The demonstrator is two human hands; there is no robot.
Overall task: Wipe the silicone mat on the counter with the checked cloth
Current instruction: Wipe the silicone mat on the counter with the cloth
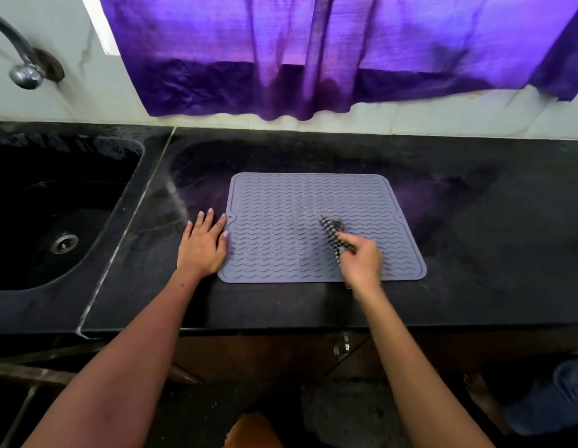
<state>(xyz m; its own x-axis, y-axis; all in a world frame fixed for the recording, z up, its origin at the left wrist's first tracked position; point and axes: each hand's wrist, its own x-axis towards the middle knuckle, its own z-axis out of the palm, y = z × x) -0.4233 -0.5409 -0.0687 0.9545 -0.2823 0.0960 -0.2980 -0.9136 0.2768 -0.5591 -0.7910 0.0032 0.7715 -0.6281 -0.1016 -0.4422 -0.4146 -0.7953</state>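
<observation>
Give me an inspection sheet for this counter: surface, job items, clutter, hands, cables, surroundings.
Surface: black counter, dull smears.
Job's things: grey silicone mat lies flat; checked cloth bunched on it.
Clutter: nothing seen.
Hands: left hand flat on the counter at the mat's left edge; right hand grips the cloth, blurred.
Cables: nothing seen.
Surroundings: sink left, tap above it, purple curtain behind.

A single head-worn camera looks steeply down and forward, close over the dark counter (475, 221).
</observation>
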